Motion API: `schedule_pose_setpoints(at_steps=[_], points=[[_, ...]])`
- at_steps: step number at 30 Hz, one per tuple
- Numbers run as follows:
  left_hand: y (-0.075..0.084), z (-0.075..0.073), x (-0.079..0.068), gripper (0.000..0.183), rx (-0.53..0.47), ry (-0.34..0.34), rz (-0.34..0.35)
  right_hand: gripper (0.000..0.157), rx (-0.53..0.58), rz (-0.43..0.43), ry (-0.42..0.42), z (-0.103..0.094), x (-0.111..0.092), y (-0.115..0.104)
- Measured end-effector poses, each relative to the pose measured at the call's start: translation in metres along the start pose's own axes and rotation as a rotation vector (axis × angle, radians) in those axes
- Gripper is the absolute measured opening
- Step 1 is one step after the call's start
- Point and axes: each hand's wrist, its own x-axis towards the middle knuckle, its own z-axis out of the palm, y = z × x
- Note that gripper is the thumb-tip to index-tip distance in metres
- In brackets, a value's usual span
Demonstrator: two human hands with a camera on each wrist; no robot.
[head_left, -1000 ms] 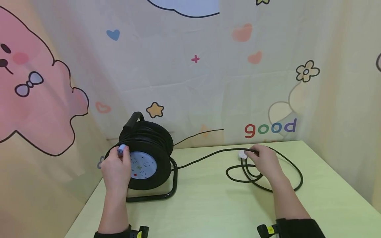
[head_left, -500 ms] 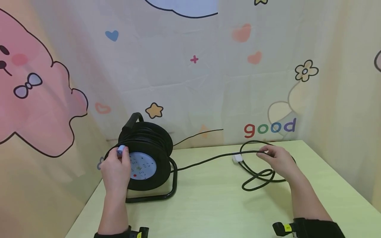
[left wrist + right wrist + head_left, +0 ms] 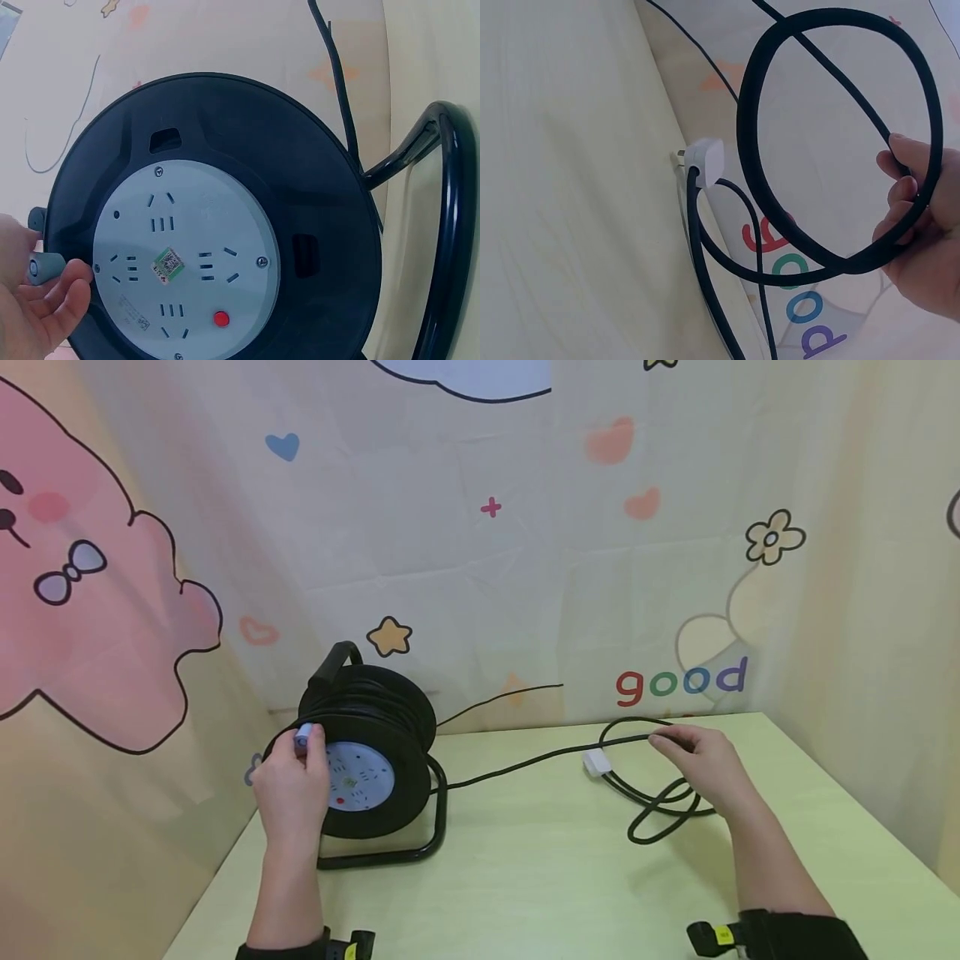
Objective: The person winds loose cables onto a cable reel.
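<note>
The left hand [image 3: 291, 789] pinches the knob [image 3: 303, 735] of the reel [image 3: 367, 768] on the table [image 3: 525, 868], the right hand [image 3: 708, 764] its cable [image 3: 540, 757]; the step looks like winding, calling for steady turning under tension.

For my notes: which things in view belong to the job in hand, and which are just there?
In the job:
reel
knob, held by the left hand
cable, held by the right hand
plug, on the cable

Just there:
table
printed curtain
</note>
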Motion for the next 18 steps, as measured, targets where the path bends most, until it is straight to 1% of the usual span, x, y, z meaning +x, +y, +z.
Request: schedule_pose_setpoints(at_steps=[3, 6, 10, 13, 16, 18], points=[[0.001, 0.001, -0.001, 0.05, -0.021, 0.002, 0.003, 0.041, -0.027, -0.021, 0.041, 0.003, 0.001, 0.001], [0.001, 0.002, -0.002, 0.049, -0.024, 0.008, 0.022, 0.036, -0.054, -0.036, 0.069, 0.006, 0.002, 0.0], [0.004, 0.005, -0.004, 0.044, -0.015, 0.03, 0.074, 0.036, -0.115, -0.047, 0.057, 0.008, 0.001, -0.005], [0.007, 0.009, -0.006, 0.039, -0.017, 0.043, 0.123, 0.038, -0.188, -0.05, 0.048, 0.009, 0.0, -0.01], [0.01, 0.013, -0.009, 0.036, -0.027, 0.042, 0.166, 0.039, -0.244, -0.049, 0.061, 0.012, 0.001, -0.014], [0.013, 0.016, -0.011, 0.035, -0.03, 0.034, 0.185, 0.04, -0.257, -0.048, 0.069, 0.013, 0.001, -0.015]])
